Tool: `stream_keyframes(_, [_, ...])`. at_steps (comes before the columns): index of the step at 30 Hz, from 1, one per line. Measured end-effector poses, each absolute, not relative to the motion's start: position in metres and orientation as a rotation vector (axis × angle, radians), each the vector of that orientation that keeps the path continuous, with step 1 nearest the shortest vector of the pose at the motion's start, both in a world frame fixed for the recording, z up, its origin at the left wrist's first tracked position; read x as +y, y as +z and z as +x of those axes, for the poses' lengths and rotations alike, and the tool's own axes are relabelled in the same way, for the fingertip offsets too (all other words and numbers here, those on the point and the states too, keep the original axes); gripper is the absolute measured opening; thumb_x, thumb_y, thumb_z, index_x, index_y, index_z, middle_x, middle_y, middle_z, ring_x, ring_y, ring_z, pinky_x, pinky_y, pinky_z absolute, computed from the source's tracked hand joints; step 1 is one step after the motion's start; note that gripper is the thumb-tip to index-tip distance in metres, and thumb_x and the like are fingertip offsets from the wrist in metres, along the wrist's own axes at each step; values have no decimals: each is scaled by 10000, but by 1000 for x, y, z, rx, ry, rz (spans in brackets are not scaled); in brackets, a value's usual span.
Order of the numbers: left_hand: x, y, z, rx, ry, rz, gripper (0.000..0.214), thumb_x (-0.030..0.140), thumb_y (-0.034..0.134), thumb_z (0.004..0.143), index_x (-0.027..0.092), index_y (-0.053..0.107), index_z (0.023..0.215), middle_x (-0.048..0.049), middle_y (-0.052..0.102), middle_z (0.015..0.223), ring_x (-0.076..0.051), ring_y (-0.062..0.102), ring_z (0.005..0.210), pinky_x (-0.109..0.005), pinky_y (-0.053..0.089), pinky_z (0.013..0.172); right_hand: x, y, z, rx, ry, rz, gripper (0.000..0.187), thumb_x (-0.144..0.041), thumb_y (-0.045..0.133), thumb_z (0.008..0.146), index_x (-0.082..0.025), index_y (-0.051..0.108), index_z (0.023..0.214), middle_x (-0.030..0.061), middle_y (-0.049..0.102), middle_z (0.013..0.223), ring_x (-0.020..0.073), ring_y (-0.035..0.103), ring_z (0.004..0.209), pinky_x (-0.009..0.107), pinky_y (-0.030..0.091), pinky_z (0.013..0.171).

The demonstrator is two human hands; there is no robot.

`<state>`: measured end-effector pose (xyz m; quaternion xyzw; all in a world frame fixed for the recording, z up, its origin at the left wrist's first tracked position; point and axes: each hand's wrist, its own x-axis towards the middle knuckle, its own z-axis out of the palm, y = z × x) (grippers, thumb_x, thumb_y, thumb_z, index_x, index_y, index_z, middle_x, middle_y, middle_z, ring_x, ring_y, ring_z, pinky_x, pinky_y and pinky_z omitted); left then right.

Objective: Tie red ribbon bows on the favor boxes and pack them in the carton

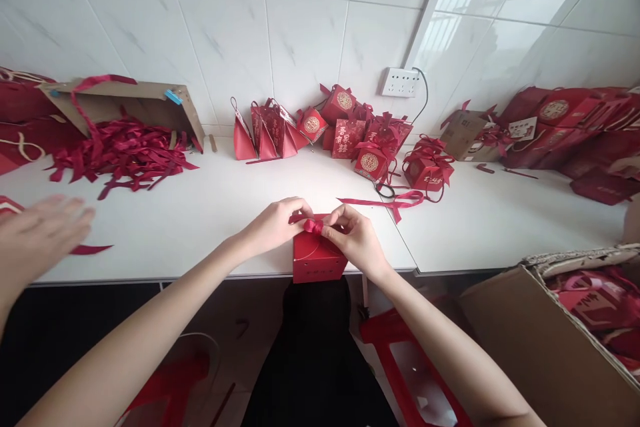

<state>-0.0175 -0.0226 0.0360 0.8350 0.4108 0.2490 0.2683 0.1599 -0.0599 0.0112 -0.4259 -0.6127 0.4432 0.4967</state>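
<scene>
A small red gift box [317, 259] stands at the near edge of the white table [210, 213], right in front of me. A red ribbon knot [313, 225] sits on its top. My left hand [274, 223] pinches the ribbon from the left with its fingers closed. From the right, my right hand [354, 237] pinches the same knot, fingers closed too. Both hands rest on the top of the box.
Another person's blurred hand [37, 233] reaches in at the far left. A tipped cardboard box [125, 103] spills red ribbons [117, 157]. Finished red boxes [370, 140] stand by the wall. A loose ribbon [385, 201] lies nearby. An open carton [555, 340] and red stool [415, 373] sit at lower right.
</scene>
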Motion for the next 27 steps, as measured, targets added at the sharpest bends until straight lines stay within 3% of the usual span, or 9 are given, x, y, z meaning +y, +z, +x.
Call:
stream_keyframes(8, [-50,28,-8,1155,831,2306,122,181,496,786,176,600,723,-53,624,1002,-215,524,983,-399,373,944,-66,9,157,-1536,804,-1141,165,-300,618,772,-214,505,689,12,604,723,150,567,682,277,460,656])
stream_keyframes(13, [-55,20,-2,1223,994,2053,192,316,516,817,196,642,736,-56,627,1029,-230,528,1036,-410,388,958,-69,7,159,-1632,567,-1180,111,-251,587,790,-210,515,716,1,619,746,139,556,663,273,452,631])
stream_keyframes(20, [-53,17,-3,1120,962,1751,289,358,475,823,218,688,689,-46,593,1102,-244,518,1110,-368,413,951,-59,7,164,-1717,651,-1108,159,-285,596,820,-213,492,724,-5,622,721,144,583,658,279,464,619])
stream_keyframes(27, [-53,15,0,1111,1025,1599,310,346,483,815,189,693,651,-50,582,1154,-243,541,1077,-352,406,931,-68,12,180,-1942,120,-959,26,-210,586,857,-210,566,842,74,597,1001,206,576,965,372,493,820])
